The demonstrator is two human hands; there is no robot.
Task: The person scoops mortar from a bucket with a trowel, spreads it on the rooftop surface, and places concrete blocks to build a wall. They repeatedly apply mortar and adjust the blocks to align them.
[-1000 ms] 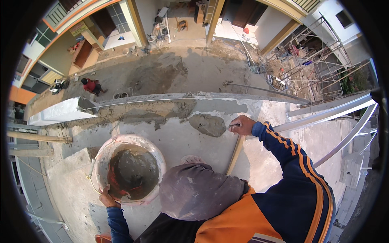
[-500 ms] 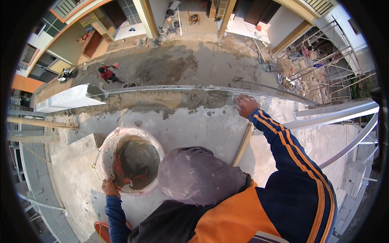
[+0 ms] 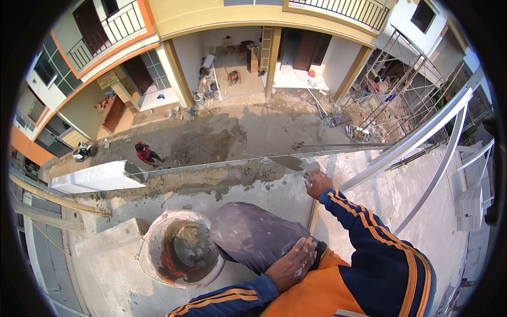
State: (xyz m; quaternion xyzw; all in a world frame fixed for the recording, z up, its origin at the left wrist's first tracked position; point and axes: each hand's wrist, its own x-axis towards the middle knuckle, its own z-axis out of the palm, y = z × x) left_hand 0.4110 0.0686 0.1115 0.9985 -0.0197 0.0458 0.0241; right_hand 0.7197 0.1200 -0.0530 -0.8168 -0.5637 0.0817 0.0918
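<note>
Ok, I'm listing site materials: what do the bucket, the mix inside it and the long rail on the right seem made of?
Bucket: probably plastic, matt and smeared, judging by its rounded wall. Mix: likely wet mortar, grey and paste-like. Rail: apparently metal, silvery, from its bright sheen; painted or bare, I can't tell.

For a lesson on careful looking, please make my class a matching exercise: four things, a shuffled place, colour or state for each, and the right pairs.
1. Left hand
2. Right hand
3. Bucket
4. Person below

A. Wearing a red top
B. Holding grey mix
C. Lying on the trouser leg
D. Near the mortar strip

Pairs: 1-C; 2-D; 3-B; 4-A
</note>
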